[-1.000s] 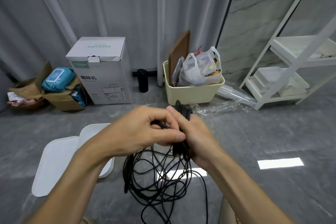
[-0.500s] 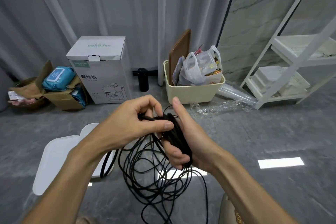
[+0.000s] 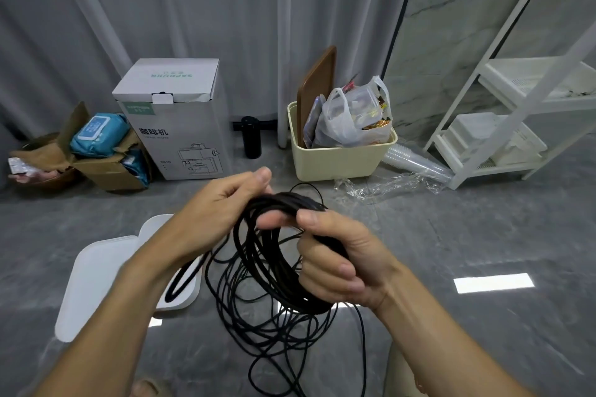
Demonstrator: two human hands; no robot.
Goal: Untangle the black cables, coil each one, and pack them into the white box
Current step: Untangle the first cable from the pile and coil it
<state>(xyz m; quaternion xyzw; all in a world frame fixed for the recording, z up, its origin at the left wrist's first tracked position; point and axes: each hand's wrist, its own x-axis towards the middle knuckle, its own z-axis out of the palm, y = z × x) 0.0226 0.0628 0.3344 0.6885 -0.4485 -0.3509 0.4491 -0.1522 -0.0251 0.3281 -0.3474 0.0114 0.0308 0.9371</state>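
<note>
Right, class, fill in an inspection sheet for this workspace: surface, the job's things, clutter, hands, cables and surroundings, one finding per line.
Surface: grey floor, glossy, with light reflections.
Job's things: white box on the floor at left, holding no coil.
Clutter: cream bin with a plastic bag, cardboard box of blue packs, crumpled plastic wrap.
Hands: right hand grips the coiled cable bundle; left hand touches its top.
Cables: loose cable loops hang tangled below the coil.
Surroundings: grey curtain, white shelf rack, white carton.
</note>
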